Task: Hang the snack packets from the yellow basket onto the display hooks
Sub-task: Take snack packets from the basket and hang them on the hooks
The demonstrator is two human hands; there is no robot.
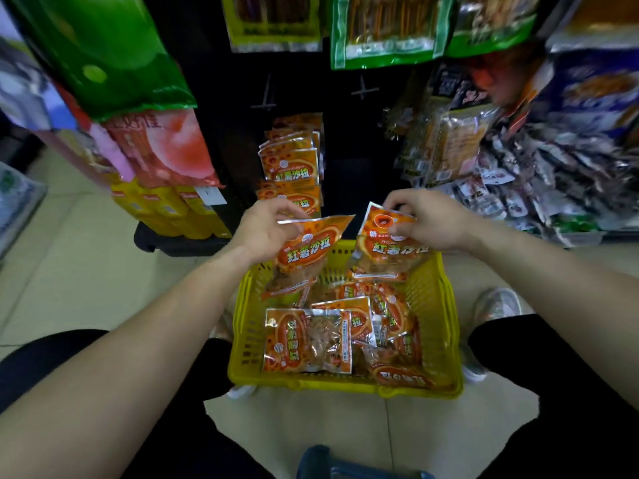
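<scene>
Here the left hand [264, 229] pinches one orange snack packet [304, 252] and the right hand [434, 221] pinches another packet [387, 247], above the yellow basket [345, 387].

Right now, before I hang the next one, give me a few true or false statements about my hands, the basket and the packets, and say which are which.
1. The left hand holds the left packet and the right hand holds the right packet, both orange. True.
2. The yellow basket is empty. False: several loose packets lie in it.
3. Matching hanging packets are already on the display behind the basket. True.
4. The basket stands on a shelf. False: it sits on the tiled floor, between the person's legs.
</scene>
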